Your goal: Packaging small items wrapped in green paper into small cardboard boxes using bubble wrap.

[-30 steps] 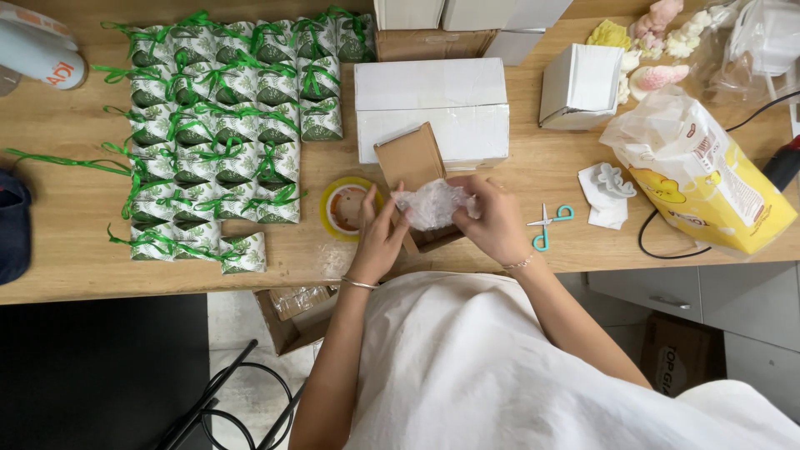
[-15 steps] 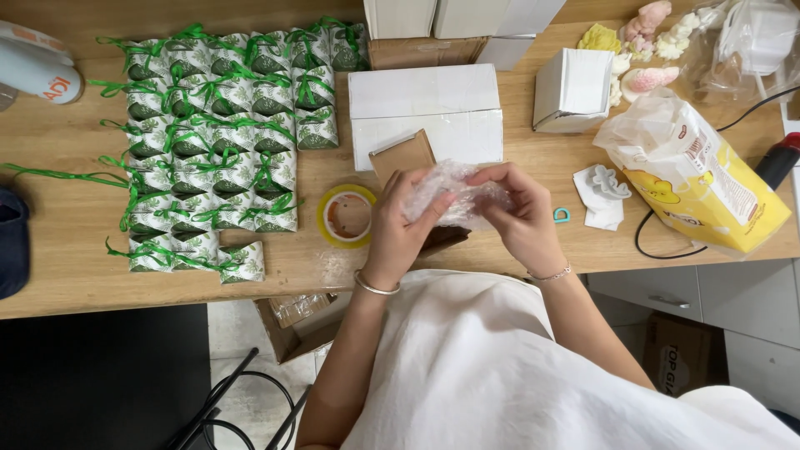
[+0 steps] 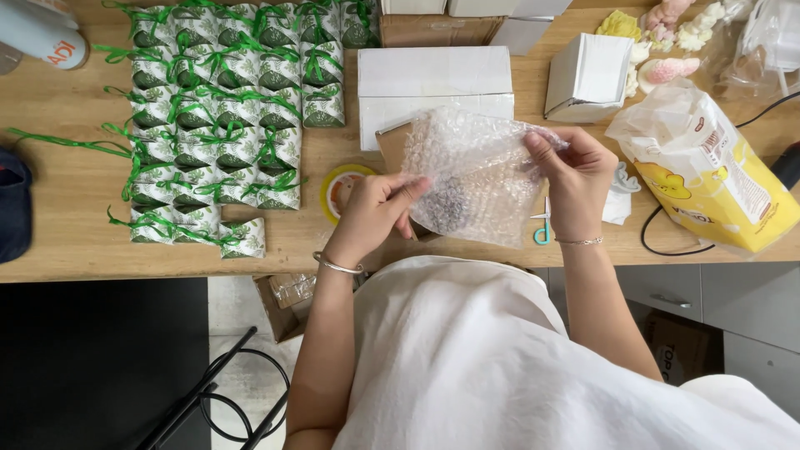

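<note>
Bubble wrap sheet (image 3: pixel 477 177) held up flat above the bench (image 3: pixel 75 242), mid-front, between both hands. Left hand (image 3: pixel 377 218) pinches its lower left edge, fingers closed on it; right hand (image 3: pixel 575 177) grips the upper right corner, fingers closed on it. Something dark shows through the wrap near the bottom left, can't tell what. Behind the wrap: a brown cardboard piece (image 3: pixel 393 142) and a white flat box (image 3: pixel 435 85), both close. Tape roll (image 3: pixel 340 188) sits just left of the left hand. Scissors (image 3: pixel 542 227) lie under the right wrist, near the front bench edge. Left third of the bench is packed with green-ribboned gift boxes (image 3: pixel 218 125), the nearest one close to the front edge. Right side is crowded: small white open box (image 3: pixel 588 77), crumpled white tissue (image 3: pixel 620 193), yellow-and-white bag (image 3: pixel 708 175) reaching the front edge, black cable (image 3: pixel 658 242) beside it. Bare bench is a narrow strip along the front edge, left of the tape roll.
</note>
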